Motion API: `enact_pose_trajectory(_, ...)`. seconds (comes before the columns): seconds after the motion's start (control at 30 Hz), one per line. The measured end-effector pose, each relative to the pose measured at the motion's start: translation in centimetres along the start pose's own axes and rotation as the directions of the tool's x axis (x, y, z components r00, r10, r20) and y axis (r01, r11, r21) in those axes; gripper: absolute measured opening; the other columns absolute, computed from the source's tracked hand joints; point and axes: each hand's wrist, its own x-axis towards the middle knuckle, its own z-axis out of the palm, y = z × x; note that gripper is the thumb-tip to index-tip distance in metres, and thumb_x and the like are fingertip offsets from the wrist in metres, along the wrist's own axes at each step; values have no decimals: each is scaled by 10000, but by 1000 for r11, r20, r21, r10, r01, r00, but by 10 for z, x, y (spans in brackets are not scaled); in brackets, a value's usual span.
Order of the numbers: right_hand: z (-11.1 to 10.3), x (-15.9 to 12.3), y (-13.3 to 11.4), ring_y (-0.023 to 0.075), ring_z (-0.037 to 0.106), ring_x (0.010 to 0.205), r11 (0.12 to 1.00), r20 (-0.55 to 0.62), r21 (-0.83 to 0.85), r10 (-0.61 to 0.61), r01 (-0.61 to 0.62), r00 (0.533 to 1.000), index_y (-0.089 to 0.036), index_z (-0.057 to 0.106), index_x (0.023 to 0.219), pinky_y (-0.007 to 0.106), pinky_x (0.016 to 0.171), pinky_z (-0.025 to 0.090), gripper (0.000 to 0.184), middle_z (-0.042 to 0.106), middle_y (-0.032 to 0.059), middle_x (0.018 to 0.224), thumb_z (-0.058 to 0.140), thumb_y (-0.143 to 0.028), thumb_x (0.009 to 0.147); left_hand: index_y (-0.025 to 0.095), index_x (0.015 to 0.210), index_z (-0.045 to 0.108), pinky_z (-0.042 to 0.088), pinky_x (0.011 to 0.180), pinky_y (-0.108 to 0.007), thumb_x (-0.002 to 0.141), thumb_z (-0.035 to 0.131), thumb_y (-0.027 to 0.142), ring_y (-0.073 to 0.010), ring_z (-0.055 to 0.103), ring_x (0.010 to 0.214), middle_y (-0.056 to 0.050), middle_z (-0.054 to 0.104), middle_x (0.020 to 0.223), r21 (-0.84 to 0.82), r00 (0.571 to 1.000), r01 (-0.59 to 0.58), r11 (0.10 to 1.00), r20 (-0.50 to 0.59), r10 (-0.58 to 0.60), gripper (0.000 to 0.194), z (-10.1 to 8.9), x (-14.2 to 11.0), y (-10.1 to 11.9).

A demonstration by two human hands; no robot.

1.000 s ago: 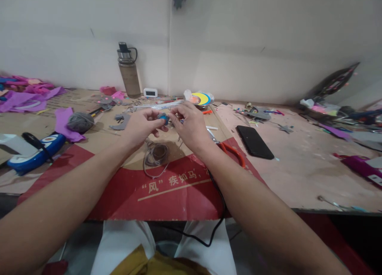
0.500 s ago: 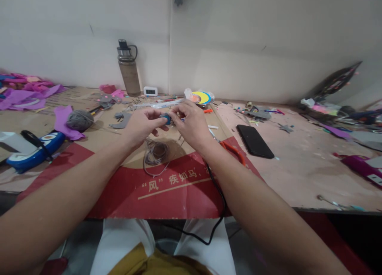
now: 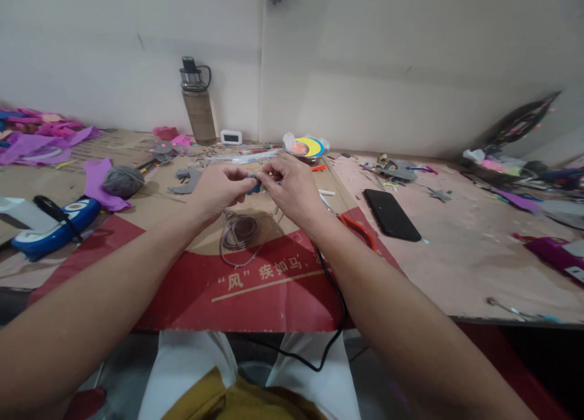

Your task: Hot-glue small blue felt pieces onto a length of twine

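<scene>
My left hand [image 3: 219, 189] and my right hand [image 3: 292, 189] meet above the cardboard sheet [image 3: 237, 280], fingertips pinched together on a small blue piece [image 3: 254, 185]. Most of the piece is covered by my fingers. Under the hands a loose coil of grey cord [image 3: 238, 231] lies on the cardboard. Orange-handled scissors [image 3: 358, 230] rest just right of my right wrist, and a black cable [image 3: 335, 298] runs under my right forearm down off the table edge.
A black phone [image 3: 391, 214] lies flat to the right. A water bottle [image 3: 199, 107] and small white clock [image 3: 230, 137] stand by the wall. A grey yarn ball [image 3: 123, 181], purple felt [image 3: 98, 180] and a blue tool [image 3: 55, 225] sit left; craft clutter fills the right.
My fingers have closed further over the small blue piece, hiding more of it. Both hands stay in nearly the same spot; the view shifted slightly.
</scene>
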Motion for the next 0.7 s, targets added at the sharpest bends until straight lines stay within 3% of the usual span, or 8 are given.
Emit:
enact_pose_trajectory(0.4,-1,-1,-4,133,481,690,995,61,63,76,-80,995,-187,588,717,288,657,375,125,576,9,731,623,-205,837,201,648,629,289,426,-227,676,649,252,-98,436,405,26,503,442,77,1000,-20,997,-6,20,62,0,1,-3)
enact_pose_trajectory(0.57,-1,-2,-4,117,449,647,987,46,115,111,-115,993,-192,586,808,273,633,360,52,542,-20,701,633,-201,827,201,654,632,271,419,-224,686,632,254,-98,421,400,28,505,443,78,1000,-12,997,2,12,62,-1,1,-3)
enact_pose_trajectory(0.7,-1,-2,-3,122,464,673,990,42,108,86,-90,995,-190,568,750,277,655,367,96,565,-7,726,626,-172,825,198,652,623,249,403,-216,689,636,256,-90,416,390,27,517,450,33,1000,13,999,-10,-12,71,-1,1,-3)
